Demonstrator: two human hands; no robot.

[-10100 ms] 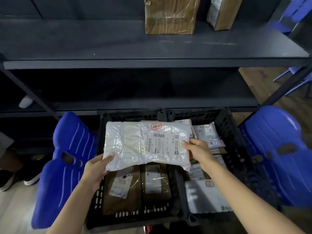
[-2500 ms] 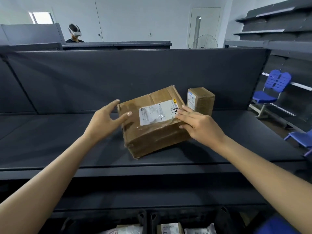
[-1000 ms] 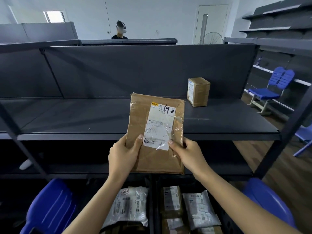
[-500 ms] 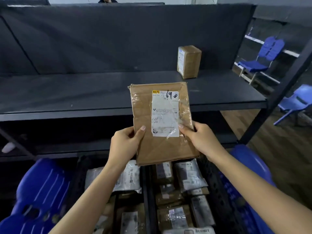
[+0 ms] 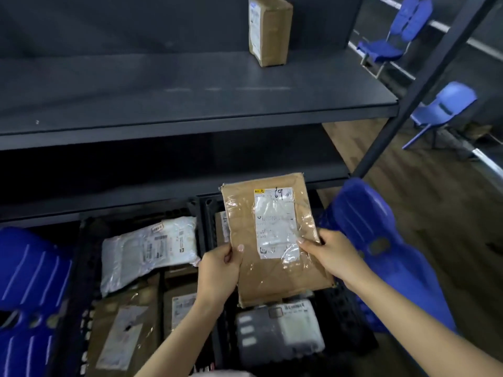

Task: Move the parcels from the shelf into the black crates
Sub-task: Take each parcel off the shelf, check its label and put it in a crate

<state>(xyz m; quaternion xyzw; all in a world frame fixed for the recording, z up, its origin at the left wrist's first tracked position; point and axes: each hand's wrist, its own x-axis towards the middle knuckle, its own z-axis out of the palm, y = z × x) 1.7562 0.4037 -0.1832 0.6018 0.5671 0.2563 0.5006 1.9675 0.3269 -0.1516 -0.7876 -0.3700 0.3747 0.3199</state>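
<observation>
I hold a flat brown parcel with a white label marked 69, label facing me, above the right black crate. My left hand grips its left edge and my right hand grips its right edge. The left black crate holds a white bagged parcel and brown parcels. In the right crate a grey-and-white parcel lies below the held one. One small brown box stands upright on the grey shelf.
Blue plastic chairs flank the crates, one at the left and one at the right. A dark shelf post slants down at the right. More blue chairs stand on the wooden floor beyond it.
The parcel and both hands have come down from shelf height to just over the right crate. My view has tilted down, so more of the crates shows.
</observation>
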